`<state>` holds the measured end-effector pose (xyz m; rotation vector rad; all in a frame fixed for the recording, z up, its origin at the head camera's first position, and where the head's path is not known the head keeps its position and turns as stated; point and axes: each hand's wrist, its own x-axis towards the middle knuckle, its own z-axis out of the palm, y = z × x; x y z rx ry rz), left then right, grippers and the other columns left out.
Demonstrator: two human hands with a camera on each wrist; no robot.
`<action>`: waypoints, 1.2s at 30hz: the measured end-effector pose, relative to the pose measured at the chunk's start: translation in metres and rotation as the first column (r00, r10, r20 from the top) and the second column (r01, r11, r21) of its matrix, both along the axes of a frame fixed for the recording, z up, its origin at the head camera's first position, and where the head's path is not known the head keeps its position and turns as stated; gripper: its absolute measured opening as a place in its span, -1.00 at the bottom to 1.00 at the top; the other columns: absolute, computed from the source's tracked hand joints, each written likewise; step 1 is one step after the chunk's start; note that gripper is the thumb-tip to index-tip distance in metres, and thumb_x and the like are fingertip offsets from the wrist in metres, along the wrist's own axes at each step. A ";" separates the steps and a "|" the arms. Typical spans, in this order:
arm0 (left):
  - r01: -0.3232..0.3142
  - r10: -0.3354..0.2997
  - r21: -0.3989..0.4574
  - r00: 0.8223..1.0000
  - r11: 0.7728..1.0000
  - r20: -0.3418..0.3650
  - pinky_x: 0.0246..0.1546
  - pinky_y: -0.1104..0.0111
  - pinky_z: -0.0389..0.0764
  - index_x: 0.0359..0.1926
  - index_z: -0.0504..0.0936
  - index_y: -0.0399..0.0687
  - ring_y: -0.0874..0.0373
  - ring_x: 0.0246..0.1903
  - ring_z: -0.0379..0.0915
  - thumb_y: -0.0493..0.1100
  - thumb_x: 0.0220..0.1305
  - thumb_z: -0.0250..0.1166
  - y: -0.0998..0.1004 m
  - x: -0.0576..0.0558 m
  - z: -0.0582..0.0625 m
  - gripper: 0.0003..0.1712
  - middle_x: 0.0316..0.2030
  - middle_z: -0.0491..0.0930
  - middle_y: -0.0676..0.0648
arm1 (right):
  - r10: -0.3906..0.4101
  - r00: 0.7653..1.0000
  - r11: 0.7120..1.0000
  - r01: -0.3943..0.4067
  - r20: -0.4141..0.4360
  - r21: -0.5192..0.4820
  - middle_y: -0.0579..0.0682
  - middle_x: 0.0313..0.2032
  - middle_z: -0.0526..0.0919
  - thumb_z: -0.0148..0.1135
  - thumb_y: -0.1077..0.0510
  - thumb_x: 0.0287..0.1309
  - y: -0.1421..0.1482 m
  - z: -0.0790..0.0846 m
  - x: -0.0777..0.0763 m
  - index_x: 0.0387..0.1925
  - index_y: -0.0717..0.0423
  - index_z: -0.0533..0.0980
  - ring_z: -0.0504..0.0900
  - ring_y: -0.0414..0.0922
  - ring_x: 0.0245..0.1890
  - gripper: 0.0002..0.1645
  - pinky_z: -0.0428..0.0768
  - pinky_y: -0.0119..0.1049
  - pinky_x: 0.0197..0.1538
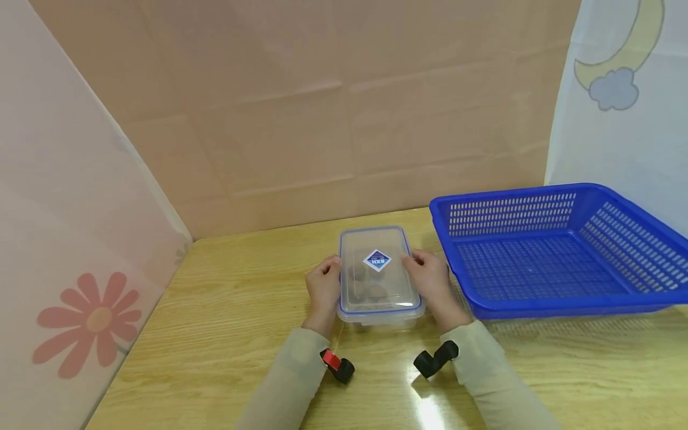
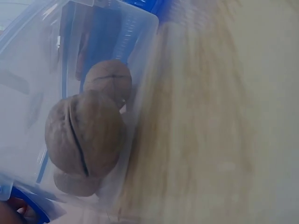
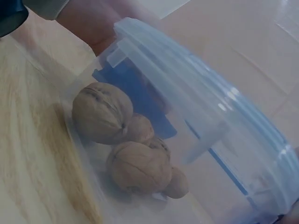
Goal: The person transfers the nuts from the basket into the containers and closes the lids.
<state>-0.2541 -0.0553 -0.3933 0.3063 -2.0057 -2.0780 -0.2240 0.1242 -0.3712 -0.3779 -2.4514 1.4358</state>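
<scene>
A clear plastic food container [image 1: 380, 317] with a blue-edged lid [image 1: 371, 240] is between both hands, just in front of me. The lid lies over its top and bears a blue-and-white diamond label [image 1: 377, 260]. My left hand [image 1: 324, 286] grips the container's left side. On the other side, my right hand [image 1: 432, 279] holds the edge, its thumb on the lid's rim. Several walnuts show through the wall, a large one [image 2: 84, 135] in the left wrist view and another [image 3: 103, 113] in the right wrist view. Most fingertips are hidden.
A large blue plastic basket [image 1: 537, 306] with slotted walls stands to the right on the wooden table [image 1: 231, 310]. Cloth walls close in the back and both sides. Light reflects off the tabletop near the right wrist.
</scene>
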 end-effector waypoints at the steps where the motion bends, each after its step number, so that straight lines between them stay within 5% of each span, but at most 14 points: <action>1: -0.002 0.002 -0.004 1.000 1.000 -0.002 0.04 0.16 0.54 -0.26 0.69 -0.36 -0.06 0.03 0.49 -0.27 0.20 0.21 0.000 0.000 0.000 -0.79 -0.09 0.62 -0.23 | 0.007 1.000 1.000 -0.007 0.002 -0.007 0.24 -0.26 0.62 0.11 0.09 0.18 0.001 0.000 0.000 -0.10 0.32 0.57 0.54 0.02 -0.28 -0.61 0.58 -0.16 -0.23; 5: 0.004 -0.004 0.017 1.000 1.000 -0.013 0.04 0.17 0.54 -0.28 0.68 -0.38 -0.06 0.02 0.49 -0.27 0.21 0.20 0.000 0.000 -0.002 -0.78 -0.08 0.62 -0.24 | 0.018 0.999 0.994 -0.014 0.039 -0.107 0.24 -0.09 0.59 0.09 0.05 0.21 0.002 -0.002 0.000 0.02 0.30 0.52 0.55 0.05 -0.14 -0.54 0.59 -0.09 -0.09; 10: 0.028 -0.028 0.141 1.000 0.990 -0.004 0.12 0.20 0.48 -0.20 0.65 -0.40 -0.05 0.09 0.44 -0.26 0.20 0.21 0.000 -0.003 -0.008 -0.75 0.00 0.57 -0.23 | 0.014 0.995 0.959 0.015 0.098 -0.283 0.17 0.12 0.48 0.07 -0.05 0.24 0.002 -0.007 0.000 0.16 0.20 0.41 0.47 0.05 0.08 -0.44 0.49 -0.05 0.14; 17: 0.052 -0.053 0.130 0.999 0.990 0.005 0.10 0.19 0.49 -0.16 0.65 -0.37 -0.05 0.10 0.43 -0.24 0.21 0.22 -0.004 -0.006 -0.007 -0.73 0.02 0.57 -0.22 | 0.001 0.997 0.954 0.021 0.072 -0.300 0.20 0.12 0.48 0.09 -0.02 0.23 0.000 -0.006 -0.002 0.16 0.25 0.41 0.46 0.06 0.10 -0.43 0.47 -0.06 0.17; 21: 0.057 -0.058 -0.010 0.998 0.998 -0.014 0.06 0.18 0.52 -0.21 0.68 -0.33 -0.05 0.08 0.45 -0.23 0.20 0.22 -0.005 -0.004 -0.005 -0.76 -0.02 0.59 -0.20 | 0.009 0.998 0.996 -0.003 0.065 -0.086 0.24 0.18 0.42 0.05 -0.01 0.25 0.000 -0.003 0.000 0.16 0.30 0.41 0.39 0.13 0.19 -0.43 0.39 0.01 0.22; 24: 0.046 -0.053 -0.156 0.998 0.987 -0.040 0.06 0.18 0.51 -0.22 0.69 -0.32 -0.09 0.08 0.45 -0.23 0.21 0.21 -0.007 -0.003 -0.001 -0.76 -0.02 0.59 -0.21 | 0.020 1.000 0.992 -0.022 0.023 0.123 0.32 0.12 0.45 0.03 0.03 0.25 -0.002 0.001 0.000 0.04 0.38 0.48 0.40 0.22 0.15 -0.49 0.39 0.07 0.20; 30: 0.058 -0.089 -0.360 0.994 0.931 -0.069 -0.02 0.14 0.56 -0.22 0.68 -0.36 -0.16 0.04 0.47 -0.25 0.21 0.21 -0.010 -0.002 0.010 -0.77 0.00 0.56 -0.28 | 0.033 0.998 0.907 -0.010 -0.047 0.422 0.28 -0.38 0.51 0.04 0.12 0.22 -0.009 0.009 0.002 -0.47 0.37 0.50 0.50 0.20 -0.41 -0.65 0.47 0.06 -0.32; 33: 0.083 -0.119 -0.404 0.991 0.911 -0.064 -0.06 0.12 0.58 -0.17 0.66 -0.36 -0.18 0.01 0.49 -0.25 0.21 0.22 -0.011 -0.002 0.013 -0.75 0.01 0.55 -0.31 | 0.043 0.998 0.849 -0.009 -0.052 0.528 0.30 -0.40 0.52 0.03 0.16 0.23 -0.013 0.012 0.001 -0.35 0.43 0.52 0.53 0.24 -0.40 -0.66 0.50 0.09 -0.29; 36: 0.115 -0.129 -0.377 0.992 0.919 -0.012 -0.03 0.10 0.56 0.00 0.58 -0.34 -0.17 0.02 0.48 -0.22 0.21 0.23 -0.013 -0.001 0.012 -0.63 0.05 0.51 -0.32 | 0.061 0.998 0.806 -0.031 -0.032 0.591 0.33 -0.42 0.53 0.03 0.19 0.22 -0.016 0.015 0.001 -0.31 0.50 0.49 0.54 0.27 -0.37 -0.65 0.53 0.09 -0.27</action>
